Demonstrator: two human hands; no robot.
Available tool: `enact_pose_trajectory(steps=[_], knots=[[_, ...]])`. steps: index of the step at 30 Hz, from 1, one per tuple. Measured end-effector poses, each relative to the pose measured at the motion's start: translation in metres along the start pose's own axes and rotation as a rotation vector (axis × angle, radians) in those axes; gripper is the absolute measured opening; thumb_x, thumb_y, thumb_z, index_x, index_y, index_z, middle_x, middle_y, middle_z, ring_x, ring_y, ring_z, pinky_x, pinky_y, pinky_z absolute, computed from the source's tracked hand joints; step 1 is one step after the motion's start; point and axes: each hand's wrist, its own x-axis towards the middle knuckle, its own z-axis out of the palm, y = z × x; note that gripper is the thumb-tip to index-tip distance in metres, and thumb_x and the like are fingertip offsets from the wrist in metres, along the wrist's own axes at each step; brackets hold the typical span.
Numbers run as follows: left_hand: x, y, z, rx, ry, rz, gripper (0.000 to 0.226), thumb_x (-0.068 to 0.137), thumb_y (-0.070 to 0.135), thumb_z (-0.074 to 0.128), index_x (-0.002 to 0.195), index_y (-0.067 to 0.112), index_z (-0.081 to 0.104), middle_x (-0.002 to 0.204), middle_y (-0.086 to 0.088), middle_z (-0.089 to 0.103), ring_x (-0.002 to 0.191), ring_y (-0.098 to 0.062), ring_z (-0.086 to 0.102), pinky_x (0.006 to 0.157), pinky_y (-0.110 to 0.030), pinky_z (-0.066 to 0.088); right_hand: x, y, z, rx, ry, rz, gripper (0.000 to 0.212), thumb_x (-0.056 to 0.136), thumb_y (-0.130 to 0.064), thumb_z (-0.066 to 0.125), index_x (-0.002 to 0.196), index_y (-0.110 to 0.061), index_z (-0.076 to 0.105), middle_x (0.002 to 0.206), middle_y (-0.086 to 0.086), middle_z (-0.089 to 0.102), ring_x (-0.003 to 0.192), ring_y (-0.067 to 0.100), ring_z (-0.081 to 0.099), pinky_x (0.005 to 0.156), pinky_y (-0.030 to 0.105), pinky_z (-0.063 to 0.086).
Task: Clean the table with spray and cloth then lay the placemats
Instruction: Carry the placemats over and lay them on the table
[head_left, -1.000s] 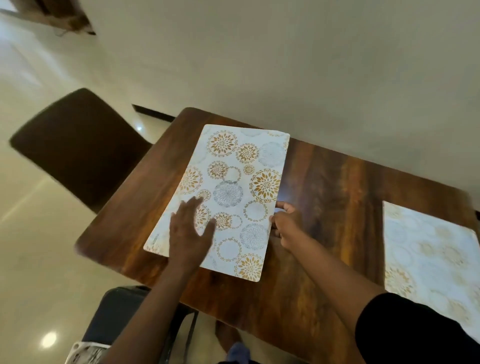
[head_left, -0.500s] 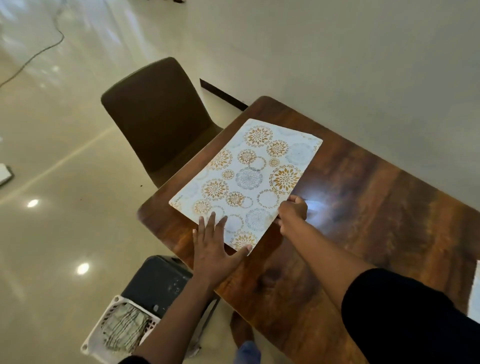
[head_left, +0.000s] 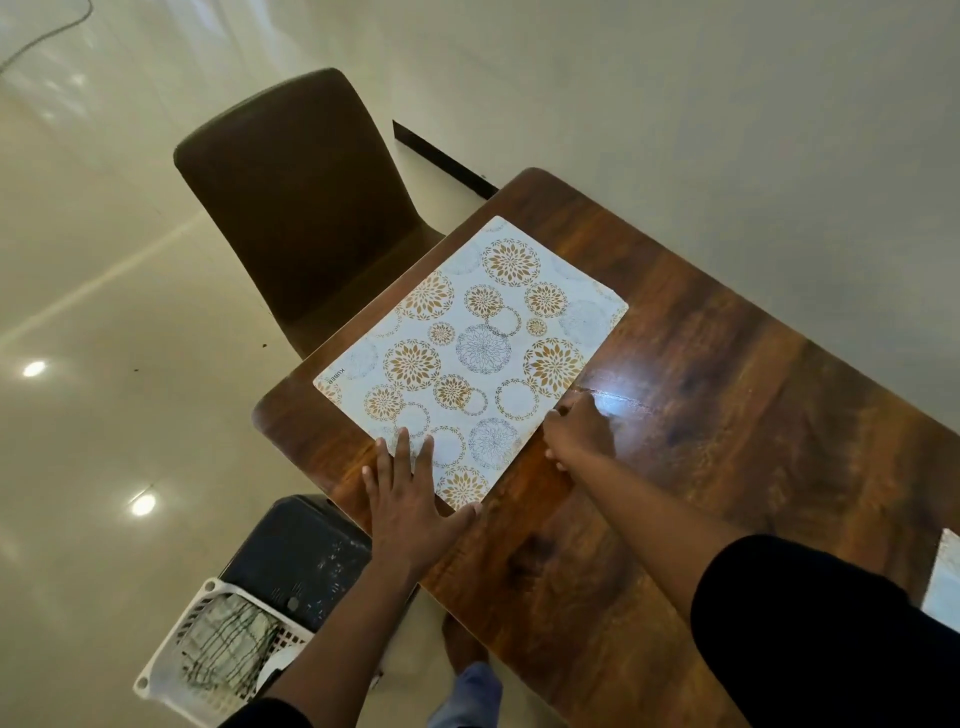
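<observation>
A white placemat with gold and grey flower circles lies flat at the left end of the dark wooden table. My left hand lies flat with spread fingers on the table, its fingertips on the mat's near edge. My right hand has curled fingers against the mat's right edge; whether it pinches the mat is hidden. A corner of a second placemat shows at the right border. In a white basket on the floor lies a checked cloth.
A brown chair stands at the table's left end. A dark stool or chair seat sits below the table's near edge beside the basket. The wall runs along the table's far side. Glossy floor spreads to the left.
The mat has slid toward the table's left end and turned a little. My left hand moved from the mat's middle to its near edge. The view swung left.
</observation>
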Motion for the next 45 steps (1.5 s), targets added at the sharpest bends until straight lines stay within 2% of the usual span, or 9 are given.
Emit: enact_pose_trajectory(steps=[2, 5, 7, 10, 13, 19, 27, 34, 45], knots=[[0.0, -0.003, 0.005, 0.032, -0.008, 0.015, 0.123, 0.071, 0.098, 0.029, 0.172, 0.031, 0.005, 0.176, -0.001, -0.028, 0.159, -0.029, -0.037, 0.128, -0.056, -0.023, 0.004, 0.006, -0.012, -0.331, 0.073, -0.181, 0.05, 0.097, -0.03, 0.057, 0.141, -0.02, 0.036, 0.108, 0.006, 0.065, 0.09, 0.029, 0.067, 0.074, 0.041, 0.057], [-0.002, -0.007, 0.013, 0.075, -0.013, 0.028, 0.13, 0.069, 0.099, 0.036, 0.173, 0.027, 0.005, 0.176, -0.004, -0.028, 0.158, -0.034, -0.038, 0.127, -0.06, -0.021, 0.017, 0.009, -0.025, -0.655, 0.084, -0.39, 0.076, 0.09, -0.036, 0.067, 0.151, -0.024, 0.025, 0.144, 0.015, 0.046, 0.126, 0.037, 0.053, 0.094, 0.048, 0.054], [-0.002, -0.009, 0.015, 0.071, -0.008, 0.012, 0.135, 0.067, 0.1, 0.039, 0.173, 0.025, 0.002, 0.176, -0.006, -0.029, 0.157, -0.036, -0.04, 0.127, -0.057, -0.024, 0.029, 0.007, -0.031, -0.773, 0.005, -0.454, 0.091, 0.086, -0.045, 0.073, 0.158, -0.031, 0.018, 0.163, 0.015, 0.026, 0.143, 0.041, 0.036, 0.108, 0.055, 0.044], [0.0, -0.008, 0.013, 0.05, -0.009, -0.023, 0.138, 0.067, 0.097, 0.047, 0.173, 0.023, -0.002, 0.175, -0.005, -0.032, 0.155, -0.035, -0.043, 0.126, -0.054, -0.026, 0.046, 0.001, -0.039, -0.843, -0.103, -0.485, 0.109, 0.084, -0.053, 0.077, 0.162, -0.038, 0.003, 0.172, 0.007, 0.0, 0.154, 0.045, 0.015, 0.113, 0.061, 0.035], [0.002, -0.009, 0.013, 0.053, -0.025, -0.034, 0.137, 0.065, 0.1, 0.038, 0.172, 0.026, -0.005, 0.175, -0.005, -0.032, 0.155, -0.035, -0.043, 0.126, -0.054, -0.024, 0.057, -0.005, -0.045, -0.906, -0.167, -0.46, 0.119, 0.081, -0.06, 0.078, 0.162, -0.042, -0.008, 0.173, 0.003, -0.012, 0.154, 0.051, 0.007, 0.114, 0.064, 0.033], [0.004, -0.013, 0.016, 0.046, -0.047, -0.04, 0.132, 0.067, 0.101, 0.035, 0.169, 0.031, -0.011, 0.175, -0.003, -0.033, 0.156, -0.036, -0.041, 0.128, -0.058, -0.02, 0.063, -0.014, -0.05, -0.87, -0.237, -0.391, 0.125, 0.077, -0.06, 0.082, 0.162, -0.042, -0.007, 0.172, 0.0, -0.015, 0.154, 0.053, 0.003, 0.115, 0.066, 0.032], [0.011, -0.003, 0.006, 0.042, -0.116, -0.092, 0.133, 0.064, 0.1, 0.035, 0.164, 0.035, -0.023, 0.169, 0.0, -0.044, 0.147, -0.032, -0.053, 0.123, -0.054, -0.029, 0.066, -0.021, -0.051, -0.89, -0.268, -0.372, 0.129, 0.076, -0.058, 0.084, 0.162, -0.041, -0.01, 0.172, -0.001, -0.019, 0.153, 0.055, 0.002, 0.114, 0.064, 0.035], [0.015, 0.008, 0.0, 0.049, -0.183, -0.143, 0.13, 0.074, 0.086, 0.046, 0.163, 0.031, -0.03, 0.165, -0.001, -0.051, 0.149, -0.043, -0.048, 0.123, -0.057, -0.026, 0.07, -0.027, -0.052, -0.949, -0.263, -0.393, 0.135, 0.072, -0.065, 0.084, 0.161, -0.041, -0.014, 0.171, 0.003, -0.02, 0.152, 0.055, 0.014, 0.114, 0.061, 0.037], [0.024, 0.022, -0.006, 0.024, -0.211, -0.21, 0.128, 0.091, 0.069, 0.067, 0.166, 0.029, -0.028, 0.166, -0.003, -0.049, 0.152, -0.047, -0.042, 0.125, -0.06, -0.02, 0.067, -0.037, -0.054, -1.008, -0.227, -0.432, 0.141, 0.068, -0.066, 0.086, 0.163, -0.036, -0.013, 0.171, 0.008, -0.018, 0.147, 0.046, 0.037, 0.111, 0.052, 0.045]])
